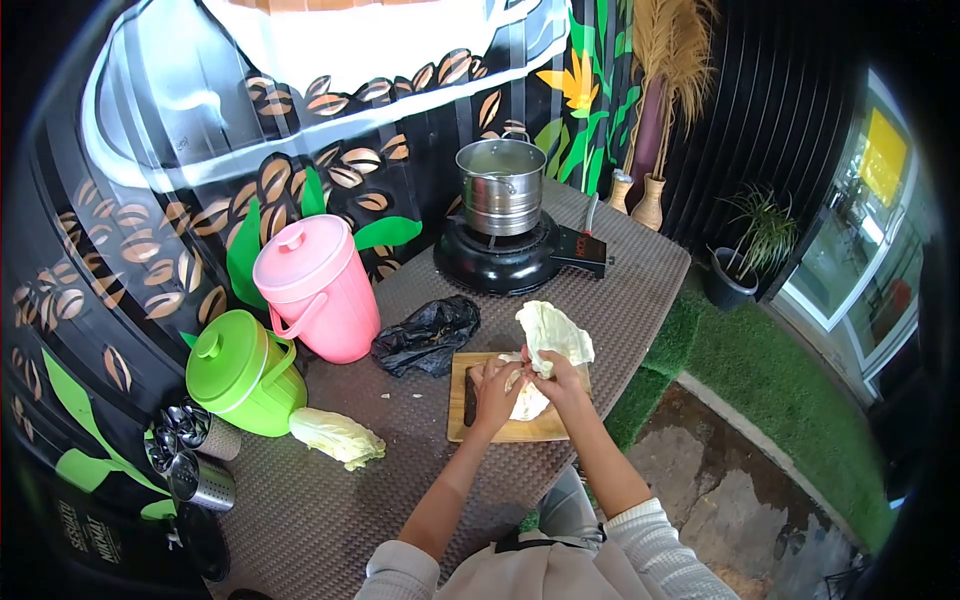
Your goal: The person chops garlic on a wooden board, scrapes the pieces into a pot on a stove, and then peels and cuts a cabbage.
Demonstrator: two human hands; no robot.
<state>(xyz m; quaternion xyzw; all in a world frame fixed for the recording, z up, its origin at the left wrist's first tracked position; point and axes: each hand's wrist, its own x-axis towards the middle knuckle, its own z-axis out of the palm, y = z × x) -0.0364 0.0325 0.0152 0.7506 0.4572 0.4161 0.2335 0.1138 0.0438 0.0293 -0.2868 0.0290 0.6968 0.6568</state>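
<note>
My left hand [495, 395] is closed on a piece of napa cabbage [530, 402] above a wooden cutting board [543, 430]. My right hand [562, 380] grips a broad pale cabbage leaf [555, 332], which stands up at the far side of the board. Both hands are close together, and their fingertips partly hide the cabbage between them. A dark knife handle [470, 400] lies at the board's left side, beside my left hand; the rest of it is hidden. Another napa cabbage piece [337, 438] rests on the table farther left.
A crumpled black plastic bag [428, 335] lies left of the board. Behind it stand a pink lidded jug [325, 295] and a green one [245, 375]. A steel pot [502, 195] sits on a black portable stove [497, 258]. Metal utensil holders [205, 483] stand at the left.
</note>
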